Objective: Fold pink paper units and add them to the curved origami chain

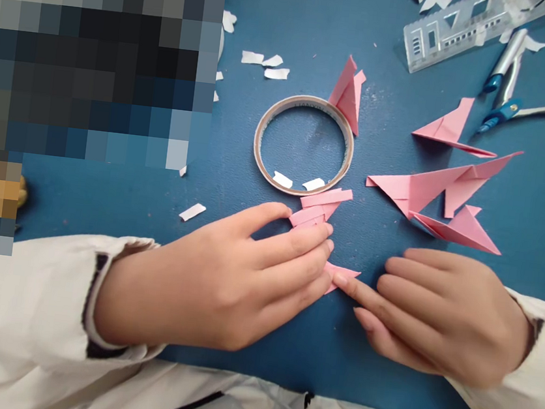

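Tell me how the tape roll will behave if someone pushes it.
Lying flat, the tape roll would probably slide rather than roll. Its narrow ring and wide open middle suggest it is light. The pink fold at its far rim looks like thin paper, so a push that way would likely shift it.

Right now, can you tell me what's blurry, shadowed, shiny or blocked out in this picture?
In the head view, coarse pixel blocks hide the upper left; in that same head view, the right hand looks slightly soft, with a shadow on the blue table beside its curled fingers; also in the head view, the drawing compass catches bright highlights.
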Action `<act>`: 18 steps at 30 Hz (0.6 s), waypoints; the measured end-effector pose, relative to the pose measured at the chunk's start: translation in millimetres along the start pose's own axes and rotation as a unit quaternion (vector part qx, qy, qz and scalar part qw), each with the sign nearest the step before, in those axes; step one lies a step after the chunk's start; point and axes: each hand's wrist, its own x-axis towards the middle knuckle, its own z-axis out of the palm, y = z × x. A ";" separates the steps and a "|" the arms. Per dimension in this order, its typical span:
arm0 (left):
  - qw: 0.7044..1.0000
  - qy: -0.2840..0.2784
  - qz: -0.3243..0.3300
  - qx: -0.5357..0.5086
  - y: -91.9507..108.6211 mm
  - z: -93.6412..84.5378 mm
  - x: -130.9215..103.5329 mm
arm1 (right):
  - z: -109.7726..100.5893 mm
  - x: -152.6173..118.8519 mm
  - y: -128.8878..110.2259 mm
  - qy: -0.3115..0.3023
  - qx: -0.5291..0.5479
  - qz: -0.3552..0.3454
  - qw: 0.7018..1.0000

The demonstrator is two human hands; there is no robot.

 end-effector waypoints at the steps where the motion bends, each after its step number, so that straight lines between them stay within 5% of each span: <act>1: 1.000 -0.001 -0.001 0.001 -0.1 -0.1 -0.2 | 0.5 -0.6 1.7 0.003 0.026 0.020 0.999; 18: 1.000 -0.003 -0.003 0.001 -0.2 1.8 -0.9 | 1.4 1.1 4.7 0.007 0.060 0.060 0.996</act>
